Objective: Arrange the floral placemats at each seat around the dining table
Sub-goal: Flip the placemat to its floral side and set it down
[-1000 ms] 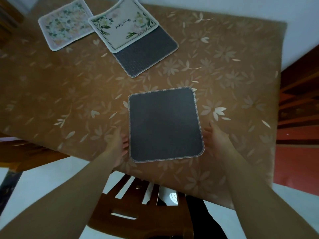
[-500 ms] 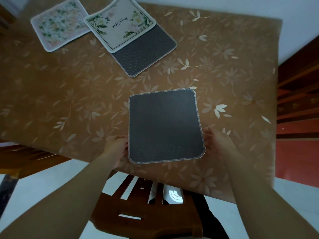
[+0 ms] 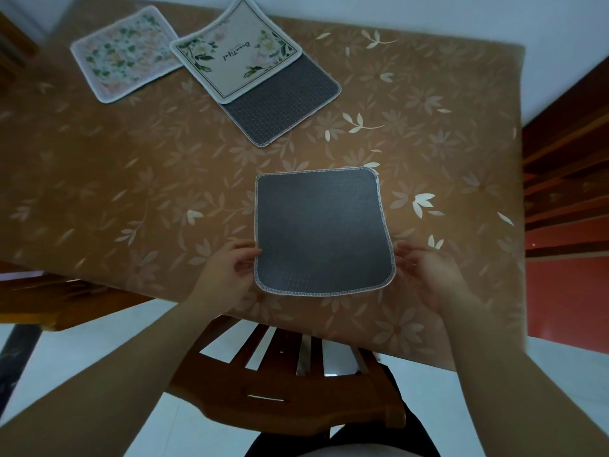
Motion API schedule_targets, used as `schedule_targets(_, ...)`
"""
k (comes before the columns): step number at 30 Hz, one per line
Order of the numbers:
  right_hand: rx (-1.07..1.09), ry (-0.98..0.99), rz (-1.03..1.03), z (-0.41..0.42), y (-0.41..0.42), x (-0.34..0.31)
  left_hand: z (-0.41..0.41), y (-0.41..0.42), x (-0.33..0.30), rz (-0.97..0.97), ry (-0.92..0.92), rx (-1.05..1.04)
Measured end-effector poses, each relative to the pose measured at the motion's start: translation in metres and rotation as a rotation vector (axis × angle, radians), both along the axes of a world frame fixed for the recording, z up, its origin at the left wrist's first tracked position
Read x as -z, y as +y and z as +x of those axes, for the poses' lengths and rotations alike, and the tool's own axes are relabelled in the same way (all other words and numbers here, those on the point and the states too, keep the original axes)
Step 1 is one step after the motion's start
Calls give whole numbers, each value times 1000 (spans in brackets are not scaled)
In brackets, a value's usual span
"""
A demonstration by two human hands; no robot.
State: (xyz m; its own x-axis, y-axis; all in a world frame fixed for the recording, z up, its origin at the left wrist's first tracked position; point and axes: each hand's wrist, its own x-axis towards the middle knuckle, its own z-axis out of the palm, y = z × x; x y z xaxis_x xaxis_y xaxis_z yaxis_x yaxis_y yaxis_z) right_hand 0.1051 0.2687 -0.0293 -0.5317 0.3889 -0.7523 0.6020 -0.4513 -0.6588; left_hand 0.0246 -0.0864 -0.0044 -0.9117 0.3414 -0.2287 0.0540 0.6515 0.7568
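Now both forearms reach forward, left hand (image 3: 227,275) and right hand (image 3: 425,275) pinching the grey-side-up placemat (image 3: 321,230).

One script line shows on the cream floral placemat (image 3: 235,56) at the desk's far side — upside down, seemingly "Beautiful", though too small to confirm.

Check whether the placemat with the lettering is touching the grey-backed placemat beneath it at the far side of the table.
Touching. The head view shows the lettered placemat lying on top of the grey-backed placemat, covering its far part, with no gap at the overlap.
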Motion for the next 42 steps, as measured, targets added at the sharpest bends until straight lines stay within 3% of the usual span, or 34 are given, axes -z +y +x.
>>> schedule_targets(4, -184, 95, 286, 21, -14, -6, 3, -5, -1, -90, 265, 296)
schedule_targets(7, -463, 108, 561, 35, -24, 4, 5, -7, 2, -188, 376, 422)
schedule_targets(11, -1006, 76, 864, 50, -39, 24, 11, -11, 11, -347, 413, 474)
schedule_targets(14, -1242, 126, 1037, 54, -53, 37, 18, -12, 16, -403, 396, 406)
schedule_targets(22, -1152, 309, 1291, 40, -63, 28, 27, -27, 13, -393, 345, 292)
schedule_targets(27, -1236, 283, 1313, 35, -61, 27, 33, -21, 11, -328, 334, 285)
schedule_targets(34, -1099, 468, 1362, 31, -73, 15, 36, -29, 8, -378, 398, 363)
schedule_targets(38, -1048, 483, 1341, 31, -77, -9, 37, -33, -3, -291, 448, 359)
schedule_targets(42, -1043, 490, 1318, 15, -70, -58, 15, -39, -38, -78, 451, 280)
